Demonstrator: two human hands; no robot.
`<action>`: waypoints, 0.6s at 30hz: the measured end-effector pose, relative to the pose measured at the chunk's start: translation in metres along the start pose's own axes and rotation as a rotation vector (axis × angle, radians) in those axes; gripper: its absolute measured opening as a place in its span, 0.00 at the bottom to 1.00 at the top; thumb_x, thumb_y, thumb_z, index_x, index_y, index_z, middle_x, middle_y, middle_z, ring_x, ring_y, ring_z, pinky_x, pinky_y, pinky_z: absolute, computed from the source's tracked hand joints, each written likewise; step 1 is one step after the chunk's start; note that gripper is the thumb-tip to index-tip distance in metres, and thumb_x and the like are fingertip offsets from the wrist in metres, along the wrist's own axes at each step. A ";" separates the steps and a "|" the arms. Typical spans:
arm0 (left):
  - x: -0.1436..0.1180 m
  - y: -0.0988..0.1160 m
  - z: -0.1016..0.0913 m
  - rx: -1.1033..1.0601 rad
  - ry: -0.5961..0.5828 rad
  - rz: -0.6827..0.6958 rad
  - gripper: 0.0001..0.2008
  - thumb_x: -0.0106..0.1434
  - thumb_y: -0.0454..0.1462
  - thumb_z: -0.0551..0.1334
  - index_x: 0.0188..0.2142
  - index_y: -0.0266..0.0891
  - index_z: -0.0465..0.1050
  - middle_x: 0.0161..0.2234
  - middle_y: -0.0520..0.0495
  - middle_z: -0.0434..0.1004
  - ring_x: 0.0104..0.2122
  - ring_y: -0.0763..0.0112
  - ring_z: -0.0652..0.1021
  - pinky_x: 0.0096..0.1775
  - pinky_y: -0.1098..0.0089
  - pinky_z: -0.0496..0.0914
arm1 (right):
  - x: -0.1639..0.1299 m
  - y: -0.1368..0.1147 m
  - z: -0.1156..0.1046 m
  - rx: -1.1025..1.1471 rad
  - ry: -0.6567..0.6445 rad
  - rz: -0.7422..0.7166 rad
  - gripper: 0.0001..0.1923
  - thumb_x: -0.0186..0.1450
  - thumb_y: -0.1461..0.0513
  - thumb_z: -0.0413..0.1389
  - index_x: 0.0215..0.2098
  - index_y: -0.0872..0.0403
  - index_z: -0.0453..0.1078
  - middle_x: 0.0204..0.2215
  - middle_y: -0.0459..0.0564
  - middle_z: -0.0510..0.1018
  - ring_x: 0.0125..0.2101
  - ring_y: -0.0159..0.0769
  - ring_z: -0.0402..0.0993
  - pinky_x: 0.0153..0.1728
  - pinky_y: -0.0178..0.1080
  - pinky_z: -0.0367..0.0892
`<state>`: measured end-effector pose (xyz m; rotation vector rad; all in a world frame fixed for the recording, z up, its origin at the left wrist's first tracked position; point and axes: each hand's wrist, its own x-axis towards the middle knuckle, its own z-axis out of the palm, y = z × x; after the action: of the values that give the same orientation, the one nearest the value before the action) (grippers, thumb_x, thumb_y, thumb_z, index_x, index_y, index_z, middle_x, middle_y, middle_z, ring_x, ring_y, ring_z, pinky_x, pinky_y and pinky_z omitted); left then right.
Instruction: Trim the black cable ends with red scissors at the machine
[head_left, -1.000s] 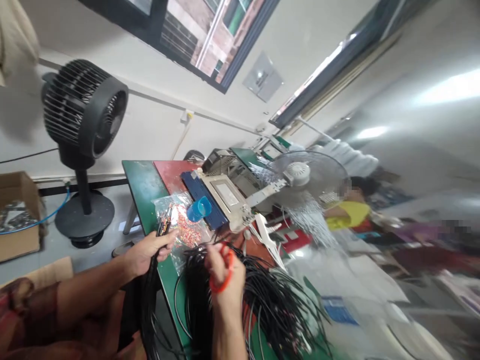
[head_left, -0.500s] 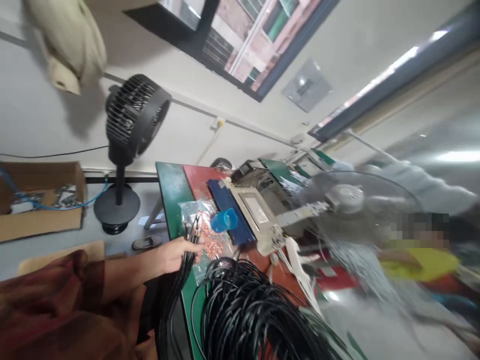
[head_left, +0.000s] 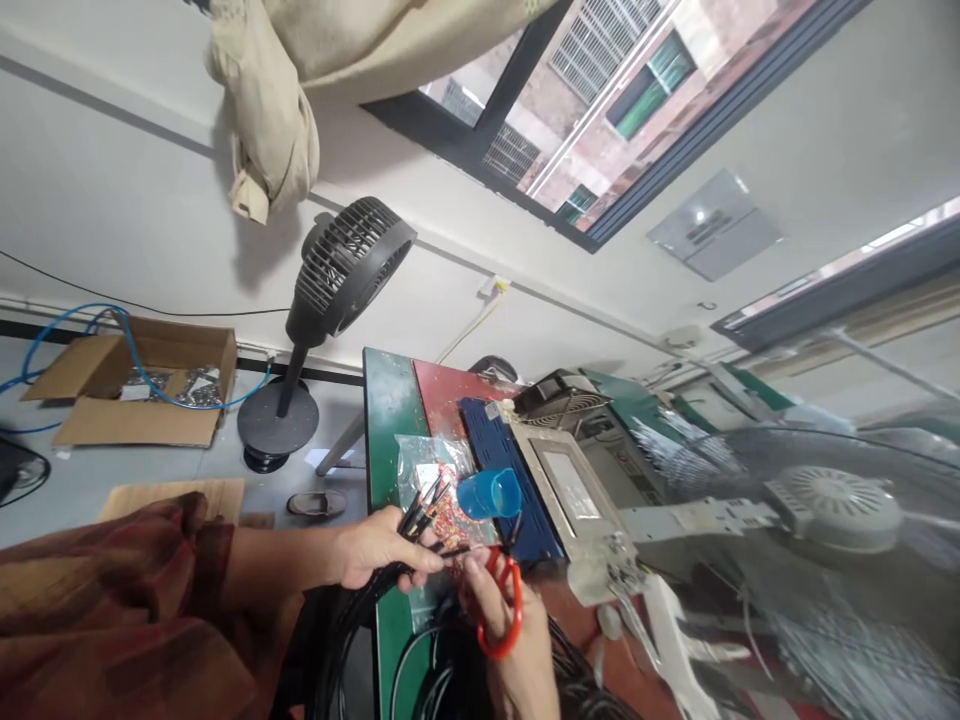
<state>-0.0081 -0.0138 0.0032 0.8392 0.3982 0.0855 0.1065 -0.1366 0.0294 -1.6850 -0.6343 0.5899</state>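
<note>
Left hand [head_left: 375, 548] is gripping the black cable bundle [head_left: 356, 605], ends fanning over the clear plastic bag [head_left: 409, 458]. Change: right hand [head_left: 526, 655], out of frame half a second ago, is holding red-handled scissors [head_left: 517, 603] beside it, so both hands are working near the ends.

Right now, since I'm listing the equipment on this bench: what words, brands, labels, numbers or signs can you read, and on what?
No text can be read.
Beige machine: any lettering too small or blurred.
White patch in the plastic bag: nothing legible.
Red-handled tool in the right hand: no legible mark.
</note>
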 end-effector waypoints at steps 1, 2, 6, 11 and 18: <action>0.000 0.000 0.000 0.030 -0.007 -0.017 0.07 0.47 0.36 0.65 0.21 0.36 0.68 0.16 0.52 0.65 0.18 0.79 0.65 0.21 0.76 0.56 | 0.000 0.005 0.003 0.025 -0.055 0.039 0.13 0.48 0.55 0.64 0.27 0.56 0.74 0.18 0.45 0.71 0.19 0.33 0.65 0.21 0.34 0.60; -0.001 -0.001 0.000 0.053 -0.018 -0.032 0.07 0.47 0.36 0.65 0.21 0.36 0.68 0.16 0.52 0.65 0.18 0.79 0.65 0.21 0.76 0.56 | 0.000 0.010 0.004 0.058 -0.093 0.072 0.13 0.49 0.54 0.63 0.28 0.55 0.74 0.19 0.45 0.71 0.19 0.32 0.64 0.21 0.34 0.60; -0.001 -0.003 -0.001 0.058 -0.095 -0.098 0.07 0.46 0.37 0.66 0.24 0.36 0.72 0.16 0.52 0.64 0.18 0.79 0.64 0.20 0.76 0.55 | -0.006 0.025 0.000 0.196 -0.047 0.095 0.14 0.48 0.54 0.63 0.30 0.53 0.74 0.18 0.45 0.71 0.19 0.33 0.64 0.22 0.35 0.60; 0.000 -0.005 -0.005 -0.042 -0.183 -0.172 0.08 0.47 0.37 0.66 0.25 0.35 0.72 0.18 0.51 0.65 0.19 0.80 0.65 0.20 0.76 0.54 | -0.008 0.026 0.000 0.235 0.046 0.093 0.12 0.47 0.55 0.64 0.27 0.54 0.73 0.18 0.45 0.72 0.19 0.31 0.65 0.21 0.32 0.61; 0.009 -0.002 0.001 0.031 -0.207 0.034 0.14 0.48 0.42 0.66 0.27 0.33 0.69 0.22 0.48 0.70 0.20 0.77 0.69 0.24 0.73 0.59 | -0.005 0.033 -0.004 0.061 0.004 0.049 0.11 0.46 0.56 0.64 0.24 0.55 0.74 0.22 0.47 0.75 0.26 0.39 0.72 0.30 0.38 0.68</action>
<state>0.0002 -0.0142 -0.0002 0.8767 0.1909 0.0232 0.1085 -0.1487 -0.0021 -1.6480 -0.5681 0.6342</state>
